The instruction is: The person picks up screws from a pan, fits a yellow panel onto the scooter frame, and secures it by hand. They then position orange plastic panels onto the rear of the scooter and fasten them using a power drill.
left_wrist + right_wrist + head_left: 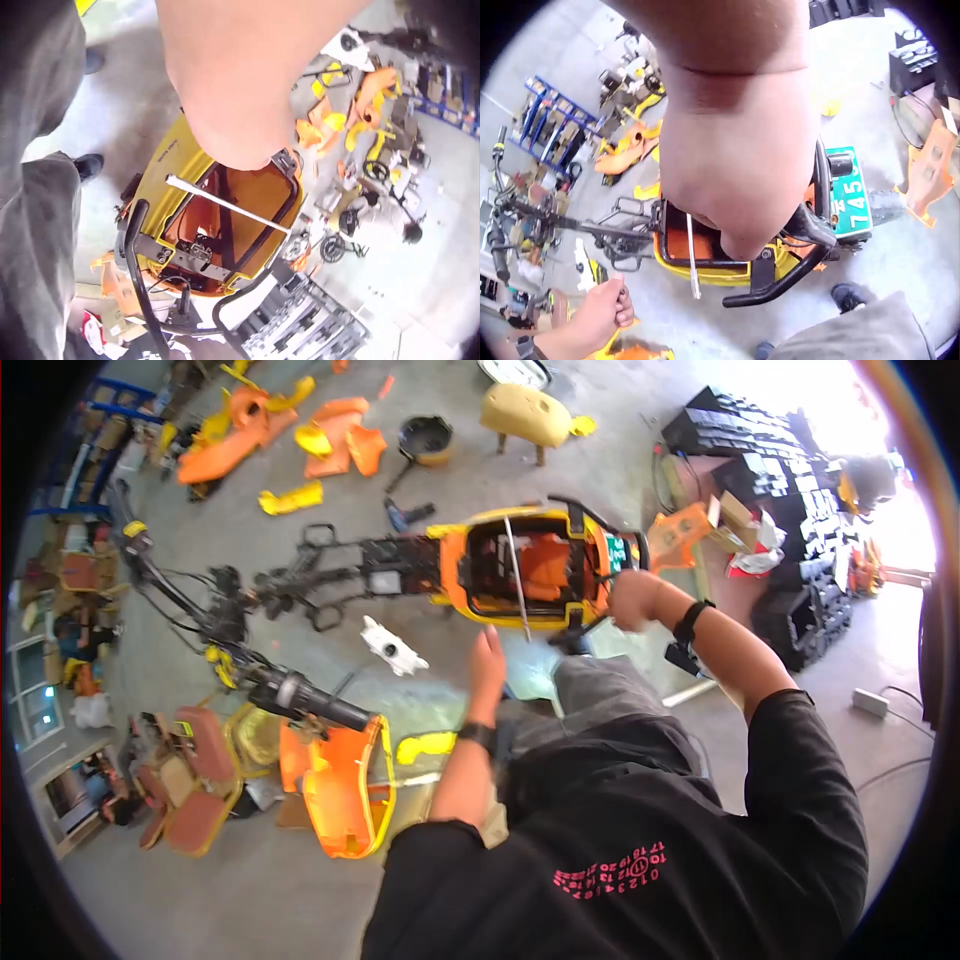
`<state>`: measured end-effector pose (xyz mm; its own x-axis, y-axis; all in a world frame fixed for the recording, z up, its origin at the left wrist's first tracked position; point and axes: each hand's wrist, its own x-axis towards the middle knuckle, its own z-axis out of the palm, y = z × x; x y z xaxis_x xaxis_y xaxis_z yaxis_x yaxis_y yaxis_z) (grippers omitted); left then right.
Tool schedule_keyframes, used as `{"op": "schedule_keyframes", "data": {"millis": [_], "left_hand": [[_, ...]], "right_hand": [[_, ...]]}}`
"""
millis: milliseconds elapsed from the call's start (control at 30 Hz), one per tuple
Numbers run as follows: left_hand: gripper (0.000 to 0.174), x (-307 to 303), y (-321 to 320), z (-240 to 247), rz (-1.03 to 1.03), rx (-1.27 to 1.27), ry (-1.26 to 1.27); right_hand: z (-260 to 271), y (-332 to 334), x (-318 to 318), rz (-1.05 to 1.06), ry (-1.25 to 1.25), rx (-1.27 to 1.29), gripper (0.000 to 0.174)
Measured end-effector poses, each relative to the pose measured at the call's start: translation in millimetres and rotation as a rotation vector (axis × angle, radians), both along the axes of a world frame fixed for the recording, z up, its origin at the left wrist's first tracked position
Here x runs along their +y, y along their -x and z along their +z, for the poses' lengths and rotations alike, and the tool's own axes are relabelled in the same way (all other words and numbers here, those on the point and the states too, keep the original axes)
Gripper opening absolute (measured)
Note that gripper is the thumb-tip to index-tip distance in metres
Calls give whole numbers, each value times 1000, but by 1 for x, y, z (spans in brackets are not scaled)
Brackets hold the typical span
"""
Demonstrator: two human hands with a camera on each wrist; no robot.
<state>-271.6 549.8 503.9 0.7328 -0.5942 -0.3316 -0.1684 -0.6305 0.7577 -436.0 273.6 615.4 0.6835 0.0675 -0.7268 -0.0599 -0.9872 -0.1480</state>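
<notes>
A scooter frame with a yellow-edged body (480, 605) (166, 169) stands before the person. Across its open compartment lies a thin silver rod (517, 578) (225, 204) (693, 259). The left hand (487, 665) (604, 315) is beside the body's near edge, thumb raised and fingers curled, with a small dark part (622, 292) at the fingertips. At the rear end, the right hand (635, 600) (739, 165) is over the frame by the black grab bar (776, 289) and green plate (850, 191); its fingertips are hidden. The left wrist view shows mostly the left hand (232, 112).
Orange and yellow panels (340, 435) lie on the floor beyond, with a pan (425, 440) and a power drill (410, 515). A white part (393, 647) and an orange cover (340, 790) are nearer. Black crates (800, 610) stand at the right.
</notes>
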Motion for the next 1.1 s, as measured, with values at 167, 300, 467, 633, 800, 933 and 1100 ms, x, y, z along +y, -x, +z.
{"op": "schedule_keyframes", "data": {"millis": [167,300,467,633,800,933,1100], "left_hand": [[38,-52,-44,-42,-57,-265,188],[27,-60,-49,-107,-158,-535,502],[22,-57,-38,-128,-255,-750,475],[28,-51,-35,-143,-266,-820,554],[35,-48,-31,-149,-158,-769,660],[35,-53,-33,-159,-78,-827,820],[37,-57,-22,-160,67,-864,852]], "right_hand": [[8,-1,-5,127,-112,-230,21],[14,-15,-1,78,-155,-325,18],[4,-14,11,-313,46,-633,13],[-11,10,-5,-340,-226,-1055,11],[-30,15,-10,-250,-261,-1230,11],[-34,15,-1,-269,-297,-1288,10],[-28,21,19,-381,-426,-1341,14]]}}
